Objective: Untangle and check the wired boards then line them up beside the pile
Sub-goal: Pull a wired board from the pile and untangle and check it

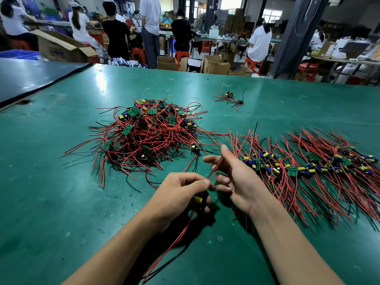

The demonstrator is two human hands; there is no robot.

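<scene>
Bright overhead glare, fisheye edges, slight blur.

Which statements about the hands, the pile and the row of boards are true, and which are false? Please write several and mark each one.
1. The left hand holds a board with a yellow capacitor. True.
2. The tangled pile lies to the right of the lined-up row. False: the pile is to the left of the row.
3. The table is red. False: it is green.
4. A few stray boards lie apart, beyond the pile.
True.
5. A red wire runs from the left hand to the right hand. True.
</scene>
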